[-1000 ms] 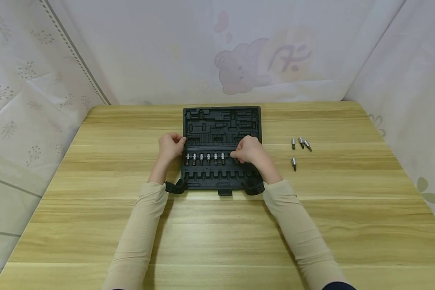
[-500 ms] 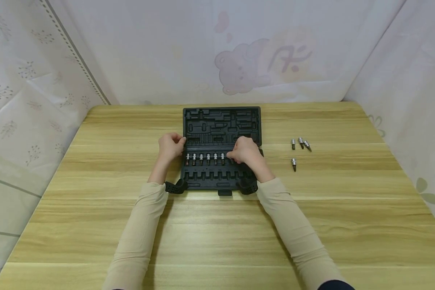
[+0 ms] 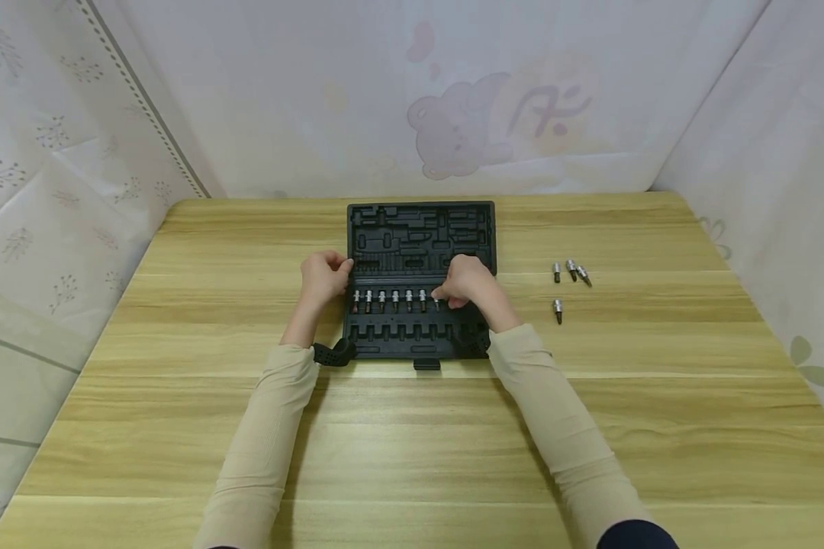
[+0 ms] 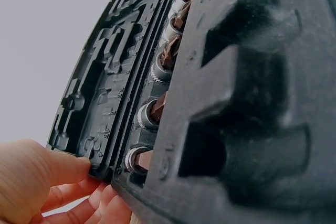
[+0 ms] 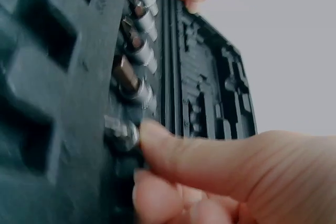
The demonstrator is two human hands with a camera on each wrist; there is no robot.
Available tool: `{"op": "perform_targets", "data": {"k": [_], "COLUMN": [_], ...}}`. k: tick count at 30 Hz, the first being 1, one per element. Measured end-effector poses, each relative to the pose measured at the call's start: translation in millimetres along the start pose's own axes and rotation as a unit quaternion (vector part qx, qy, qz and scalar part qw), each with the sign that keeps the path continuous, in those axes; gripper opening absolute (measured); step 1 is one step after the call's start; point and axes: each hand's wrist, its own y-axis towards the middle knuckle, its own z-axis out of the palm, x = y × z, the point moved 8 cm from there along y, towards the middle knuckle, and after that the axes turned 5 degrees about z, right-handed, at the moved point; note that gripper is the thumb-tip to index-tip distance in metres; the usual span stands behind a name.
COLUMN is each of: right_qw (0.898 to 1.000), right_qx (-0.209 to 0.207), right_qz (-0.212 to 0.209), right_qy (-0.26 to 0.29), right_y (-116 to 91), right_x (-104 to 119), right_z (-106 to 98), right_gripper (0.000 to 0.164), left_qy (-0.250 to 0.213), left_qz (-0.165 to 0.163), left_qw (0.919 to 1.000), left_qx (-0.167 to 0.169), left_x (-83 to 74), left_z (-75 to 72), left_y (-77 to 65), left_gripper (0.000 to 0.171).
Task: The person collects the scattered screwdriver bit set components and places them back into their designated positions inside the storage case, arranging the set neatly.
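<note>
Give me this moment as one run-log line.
left hand: grips case | right hand: touches seventh bit socket in row | six bit sockets: lined up beside it | four bit sockets: loose on table

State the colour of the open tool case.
The case is black; the head view shows it best.

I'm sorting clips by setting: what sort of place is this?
Probably a small indoor tabletop workspace, screened off with fabric. A wood-grain table fills the foreground, what look like printed curtains hang around it, and an open black case holds bit sockets.
</note>
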Motion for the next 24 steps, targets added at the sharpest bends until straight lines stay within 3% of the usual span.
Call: {"op": "perform_targets", "data": {"k": [5,8,14,24], "right_qw": [0.999,0.999,0.999,0.995], "right_qx": [0.008,0.006,-0.029,-0.066], "right_qz": [0.012,0.014,-0.018,-0.056], "right_qy": [-0.038,-0.040,-0.001,0.040], "right_y": [6,6,-1,-14], "right_x": [2,2,-2,-9], "right_z": [-1,0,-2,-15], "right_gripper": [0.038,0.029,0.042,0.035], "left_qy": [0.000,0.001,0.002,-0.002], "left_qz": [0.003,0.004,0.009,0.012], "left_qw": [1.0000,1.0000,1.0000,0.9999], "left_qx": [0.000,-0.001,-0.001,-0.002], "left_x": [0.1,0.8,0.9,-0.7], "left_z": [-0.2,-0.2,0.0,-0.6], "left_y": [0.2,1.1,2.2,0.0], "left_gripper": [0.021,0.021,0.021,0.021]}}
